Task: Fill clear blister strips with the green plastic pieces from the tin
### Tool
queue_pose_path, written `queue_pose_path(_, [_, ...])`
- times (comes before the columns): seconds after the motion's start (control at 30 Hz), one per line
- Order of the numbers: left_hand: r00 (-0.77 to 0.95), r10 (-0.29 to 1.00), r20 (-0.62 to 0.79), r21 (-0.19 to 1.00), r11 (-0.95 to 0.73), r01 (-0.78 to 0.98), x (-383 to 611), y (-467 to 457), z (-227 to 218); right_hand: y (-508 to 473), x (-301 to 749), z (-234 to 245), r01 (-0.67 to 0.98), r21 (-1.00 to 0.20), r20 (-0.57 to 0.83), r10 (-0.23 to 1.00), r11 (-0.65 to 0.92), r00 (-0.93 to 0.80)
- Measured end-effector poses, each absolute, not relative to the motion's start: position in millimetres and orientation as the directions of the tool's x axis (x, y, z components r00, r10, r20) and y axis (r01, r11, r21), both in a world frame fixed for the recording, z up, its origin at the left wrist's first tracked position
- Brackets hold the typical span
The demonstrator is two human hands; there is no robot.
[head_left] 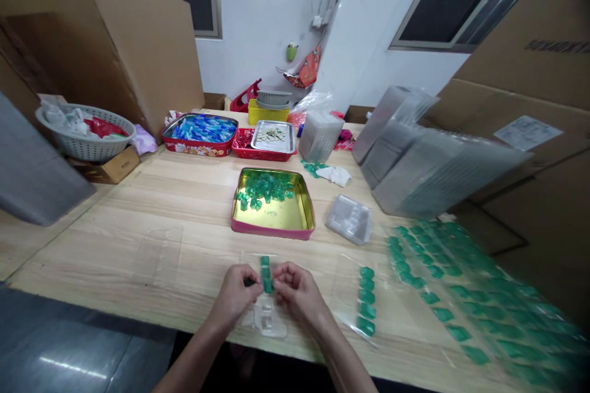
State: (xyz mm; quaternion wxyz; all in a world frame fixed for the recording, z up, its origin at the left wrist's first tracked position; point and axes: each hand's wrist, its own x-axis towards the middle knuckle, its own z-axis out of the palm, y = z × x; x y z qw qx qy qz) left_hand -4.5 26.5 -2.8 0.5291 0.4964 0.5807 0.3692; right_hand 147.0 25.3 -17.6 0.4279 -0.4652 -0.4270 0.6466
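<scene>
In front of me on the table lies a clear plastic blister tray [266, 321] with a row of cavities. Translucent green gem-like pieces [265, 261] fill its far cavities, while the near ones hold none. My left hand [236, 296] is closed at the tray's left side, with a dark green piece [249, 281] between its fingers. From the right, my right hand [298, 292] pinches at a green piece in the row; its fingertips partly hide it. Beyond both hands, a gold-lined tin [276, 219] with a pink rim holds a heap of loose green pieces [267, 186].
To the right are a filled tray [367, 301], many more filled trays [488, 301] and a small stack of clear trays [349, 219]. Tall clear tray stacks [442, 166] lean by a cardboard box [520, 92]. A tin of blue pieces [203, 129] stands back left.
</scene>
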Motion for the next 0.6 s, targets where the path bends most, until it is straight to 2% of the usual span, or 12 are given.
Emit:
queue_pose_path(0.1, [0.018,0.993,-0.119,0.898,0.100,0.428,-4,26,-12,23,146,-26,0.124,-0.987,-0.117,0.987,-0.103,-0.114])
queue_pose_path(0.17, [-0.018,0.998,-0.052,0.851,0.054,0.523,-1,27,-17,22,145,-26,0.309,-0.951,0.003,0.997,0.027,-0.079])
queue_pose_path(0.23, [-0.042,0.999,-0.033,0.830,0.051,0.555,2,28,-20,23,142,-24,0.452,-0.886,0.073,0.993,0.105,-0.088])
queue_pose_path(0.37, [-0.048,0.999,-0.025,0.823,0.047,0.566,6,29,-24,23,136,-20,0.639,-0.752,0.104,0.987,0.160,-0.124])
queue_pose_path(0.43, [-0.040,0.999,-0.012,0.842,0.032,0.539,5,29,-23,23,134,-21,0.701,-0.691,0.129,0.984,0.176,-0.121])
queue_pose_path(0.5, [-0.031,0.998,-0.051,0.903,0.060,0.426,1,28,-19,22,135,-21,0.719,-0.667,0.163,0.980,0.196,-0.116])
queue_pose_path(0.6, [0.020,0.964,-0.266,0.963,0.264,0.057,-5,27,-8,21,138,-18,0.667,-0.713,0.211,0.973,0.216,-0.090])
